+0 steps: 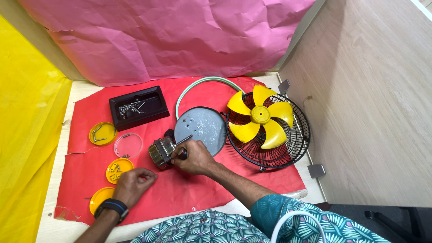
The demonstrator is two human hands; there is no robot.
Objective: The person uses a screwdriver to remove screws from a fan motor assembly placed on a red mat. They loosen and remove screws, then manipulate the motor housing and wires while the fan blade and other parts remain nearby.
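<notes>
Red paper underlies right hand (194, 157) gripping screwdriver (182, 143) against motor (161, 152).

A single head-worn camera looks steeply down and forward onto the red paper mat (189, 189) from above its near edge, close enough that the wearer's patterned shirt fills the bottom of the view. Beyond the mat rises the pink paper backdrop (166, 36), to its left yellow sheeting (27, 135), to its right a wooden side panel (373, 99).
</notes>
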